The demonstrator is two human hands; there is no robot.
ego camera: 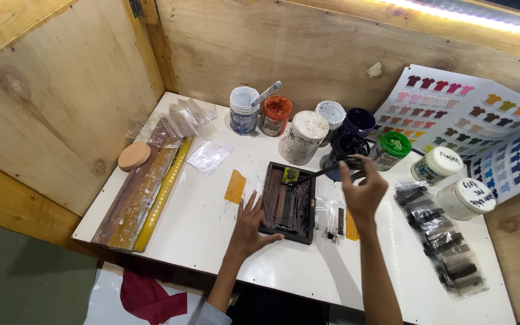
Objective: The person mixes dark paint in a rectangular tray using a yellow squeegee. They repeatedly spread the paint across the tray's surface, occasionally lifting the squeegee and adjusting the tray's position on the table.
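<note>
- our left hand (pixel 249 224) lies flat, fingers spread, at the dark frame's (pixel 288 202) left edge
- our right hand (pixel 363 188) pinches a thin stick (pixel 323 172) over it
- bare table (pixel 200 229) leftward
- open paint jars (pixel 305 136) behind, orange, green, dark

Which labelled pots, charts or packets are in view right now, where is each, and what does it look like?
Colour chart: against the right wall, white sheet with rows of small coloured shirt shapes.
Two white-lidded jars: right of the table, handwriting on their lids.
Labelled tub: at the back, white and blue, stick inside.
Clear packets: back left, crumpled.
</note>
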